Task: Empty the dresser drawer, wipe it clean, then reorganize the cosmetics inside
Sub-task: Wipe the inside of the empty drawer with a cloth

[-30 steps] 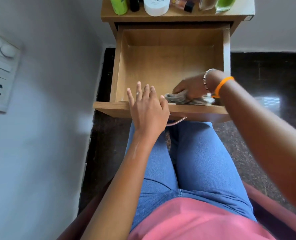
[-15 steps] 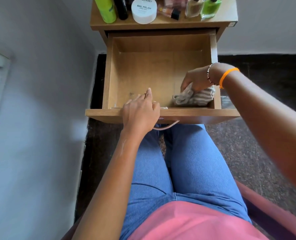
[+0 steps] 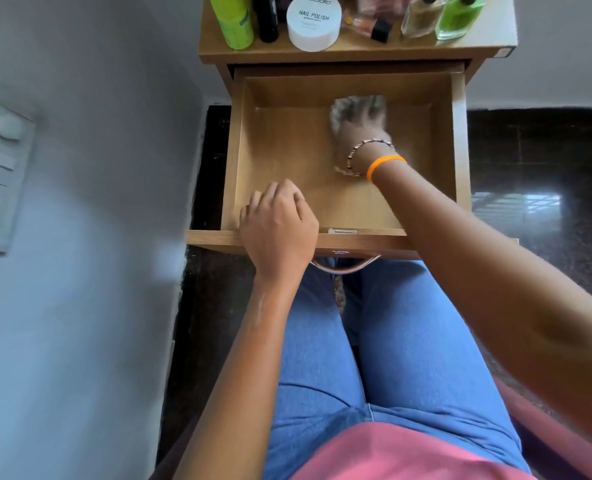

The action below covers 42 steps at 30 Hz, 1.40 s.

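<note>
I see the right hand (image 3: 360, 129) pressing a cloth (image 3: 346, 109), fingers blurred, grip unclear; left hand (image 3: 279, 230) curls over the drawer (image 3: 459, 150) front.

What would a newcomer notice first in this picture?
The open wooden drawer at centre, bare inside, where the right hand presses a grey cloth near its back wall. The left hand rests on its front edge. Cosmetics crowd the dresser top behind.

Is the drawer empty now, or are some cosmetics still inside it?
Empty of cosmetics. The drawer shows bare wood, holding only the right hand pressing a cloth. The cosmetics stand on top of the dresser.
</note>
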Tool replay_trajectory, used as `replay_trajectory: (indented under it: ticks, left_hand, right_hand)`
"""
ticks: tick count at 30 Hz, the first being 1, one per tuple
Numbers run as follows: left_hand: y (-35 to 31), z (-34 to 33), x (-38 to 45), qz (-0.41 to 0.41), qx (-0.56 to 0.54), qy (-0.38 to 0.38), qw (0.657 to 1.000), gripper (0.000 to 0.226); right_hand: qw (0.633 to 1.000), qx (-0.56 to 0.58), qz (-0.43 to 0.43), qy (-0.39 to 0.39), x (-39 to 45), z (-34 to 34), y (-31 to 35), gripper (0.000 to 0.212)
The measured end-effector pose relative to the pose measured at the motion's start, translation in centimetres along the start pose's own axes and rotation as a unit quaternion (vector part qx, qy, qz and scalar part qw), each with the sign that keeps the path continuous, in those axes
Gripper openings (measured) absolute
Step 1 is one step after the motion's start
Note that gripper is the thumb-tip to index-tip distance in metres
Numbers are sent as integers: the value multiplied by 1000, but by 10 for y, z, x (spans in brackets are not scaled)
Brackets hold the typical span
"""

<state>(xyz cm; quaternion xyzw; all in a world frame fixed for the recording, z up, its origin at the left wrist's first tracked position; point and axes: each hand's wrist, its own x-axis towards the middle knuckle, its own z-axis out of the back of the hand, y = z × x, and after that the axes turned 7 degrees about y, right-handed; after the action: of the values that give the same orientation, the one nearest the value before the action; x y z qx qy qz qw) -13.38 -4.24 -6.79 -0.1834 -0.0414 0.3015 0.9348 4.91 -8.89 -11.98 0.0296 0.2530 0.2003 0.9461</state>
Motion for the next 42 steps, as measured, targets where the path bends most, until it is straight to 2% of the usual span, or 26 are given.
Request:
replay_trajectory:
  ticks: [4,8,12,16,17,20,23,25,27,29,31,33,36,38,42]
  left_hand:
    - [1,-2,1,-7,-55,-58,997,16]
    - [0,-1,0,-4,-123,-105,987,20]
    - [-4,-1,2,32,-192,-111,974,23]
    - [-11,2,9,61,-156,-28,985,25]
    - [-14,3,9,53,-139,2,989,25]
    - [-25,1,11,7,-111,77,991,23]
    - [-39,-2,13,-31,-96,112,989,21]
    - [-47,-4,15,-47,-86,123,988,22]
    - [-51,-8,15,-53,-75,125,988,22]
    - [-49,-12,14,-51,-59,133,988,21]
    - [-47,-15,11,-48,-38,137,989,22]
    - [-46,-16,9,-51,-30,134,989,23]
    - [-46,-17,9,-57,-31,127,990,22]
    - [-47,-17,10,-64,-40,123,990,21]
    - [-49,-18,11,-68,-43,131,988,22]
  right_hand:
    - [986,-54,156,30,3,2,53,60]
    - [948,-149,280,-15,-1,-1,76,56]
    - [922,-181,334,71,-28,-1,59,52]
    - [897,-179,345,211,-74,-1,36,20]
    - [901,-153,339,225,-82,4,25,20]
    - [903,-131,291,286,-84,16,-13,34]
    - [895,-179,235,334,-73,15,-49,63]
    - [902,-213,191,323,-72,20,-63,58]
    - [918,-242,144,278,-73,29,-60,45]
    - [943,-270,113,156,-64,40,-48,43]
    - [966,-238,101,27,-47,48,-44,40]
    - [972,-203,108,-43,-32,51,-51,36]
    - [966,-214,135,-55,-33,41,-67,36]
    - [963,-241,114,-44,-44,30,-68,35]
    - [960,-262,74,60,-84,12,-54,35]
